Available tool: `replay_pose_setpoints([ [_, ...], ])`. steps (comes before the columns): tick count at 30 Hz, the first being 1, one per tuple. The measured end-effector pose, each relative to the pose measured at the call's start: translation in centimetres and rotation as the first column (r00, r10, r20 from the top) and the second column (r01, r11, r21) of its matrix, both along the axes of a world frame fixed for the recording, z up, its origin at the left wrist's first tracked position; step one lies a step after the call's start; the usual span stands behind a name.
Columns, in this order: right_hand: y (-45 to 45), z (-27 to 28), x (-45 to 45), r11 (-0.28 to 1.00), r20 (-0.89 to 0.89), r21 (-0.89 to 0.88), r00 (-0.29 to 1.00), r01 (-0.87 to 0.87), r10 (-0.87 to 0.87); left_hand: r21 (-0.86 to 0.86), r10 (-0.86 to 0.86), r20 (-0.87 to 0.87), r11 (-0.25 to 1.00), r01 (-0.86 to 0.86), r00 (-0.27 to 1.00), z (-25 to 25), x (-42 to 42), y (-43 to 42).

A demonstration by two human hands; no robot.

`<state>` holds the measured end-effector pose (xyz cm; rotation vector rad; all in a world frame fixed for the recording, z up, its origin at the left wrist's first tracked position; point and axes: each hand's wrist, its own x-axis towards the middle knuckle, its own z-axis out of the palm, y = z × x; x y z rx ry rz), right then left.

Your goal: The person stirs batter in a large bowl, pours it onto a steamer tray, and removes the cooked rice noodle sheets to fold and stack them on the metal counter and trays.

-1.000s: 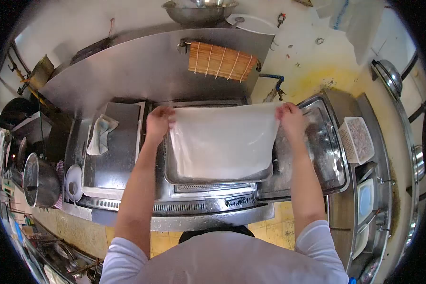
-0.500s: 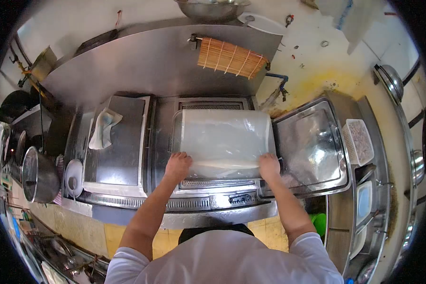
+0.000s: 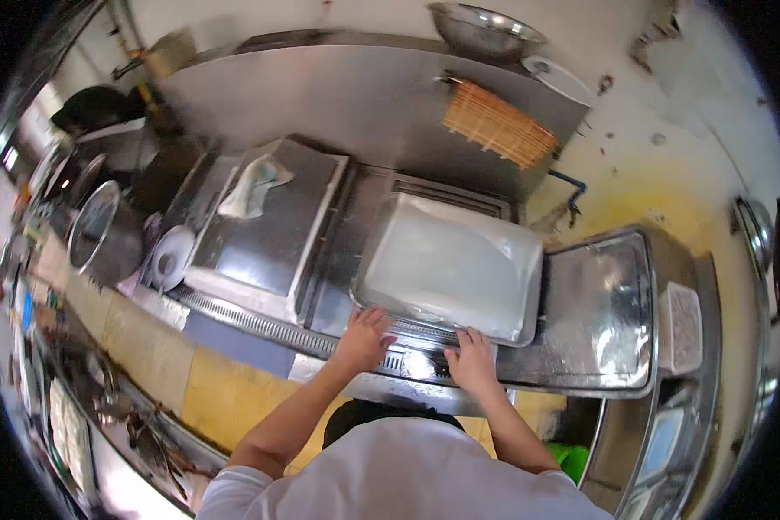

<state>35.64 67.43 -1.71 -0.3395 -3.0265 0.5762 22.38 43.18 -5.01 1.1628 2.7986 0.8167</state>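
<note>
A shallow rectangular tray (image 3: pixel 529 299) lies in front of me, lined with a translucent whitish sheet (image 3: pixel 451 269). Whether the sheet is plastic film or a thin food layer I cannot tell. My left hand (image 3: pixel 364 341) is at the tray's near left edge, fingers spread and nothing held. Near the middle of the same edge, my right hand (image 3: pixel 473 359) has its fingers apart and is empty too. Both sets of fingertips are close to the rim; contact is not clear. Below the tray shows a slotted metal grate (image 3: pixel 425 334).
To the left, a metal box lid (image 3: pixel 277 225) carries a crumpled cloth (image 3: pixel 256 186). A wet metal tray (image 3: pixel 594 321) stands at right, beside a white basket (image 3: pixel 683 328). A bamboo mat (image 3: pixel 498 124) hangs on the backsplash. A steel pot (image 3: pixel 104 238) sits far left.
My hands have let go of the sheet's near edge, opened and drawn closer together and toward me. The sheet now lies lower in the tray. The camera view has turned and shifted.
</note>
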Motion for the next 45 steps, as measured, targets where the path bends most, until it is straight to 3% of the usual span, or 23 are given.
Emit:
replay_pose_setpoints([
  [7, -5.6, 1.4, -1.0, 0.853, -0.117, -0.305, 0.905, -0.424, 0.408, 0.163, 0.226, 0.285, 0.946, -0.279, 0.932, 2.5, 8.8, -3.3],
  [11, -9.8, 2.7, -1.9, 0.707, -0.104, -0.327, 0.767, -0.627, 0.633, 0.163, 0.418, 0.278, 0.866, -0.472, 0.865, 3.2, 13.3, -6.8],
  [17, -17.2, 3.5, -2.0, 0.509, -0.090, -0.335, 0.565, -0.793, 0.820, 0.145, 0.644, 0.311, 0.694, -0.705, 0.698, 5.5, 18.8, -13.4],
  [22, -25.6, 3.6, -1.8, 0.385, -0.104, -0.323, 0.436, -0.865, 0.894, 0.195, 0.748, 0.334, 0.541, -0.818, 0.574, 5.4, 22.4, -20.3],
  [28, -39.3, 5.0, 0.0, 0.217, -0.085, -0.300, 0.253, -0.929, 0.964, 0.324, 0.885, 0.219, 0.332, -0.886, 0.411, 5.1, 27.8, -30.9],
  [36, -56.8, 5.2, 5.3, -0.069, -0.096, -0.297, -0.042, -0.952, 0.994, 0.275, 0.949, 0.278, 0.066, -0.959, 0.145, 5.6, 37.2, -43.7],
  [45, -71.7, 4.9, 8.1, -0.411, -0.089, -0.316, -0.404, -0.855, 0.910, 0.251, 0.937, 0.281, -0.282, -0.926, -0.209, 5.3, 43.2, -50.8],
])
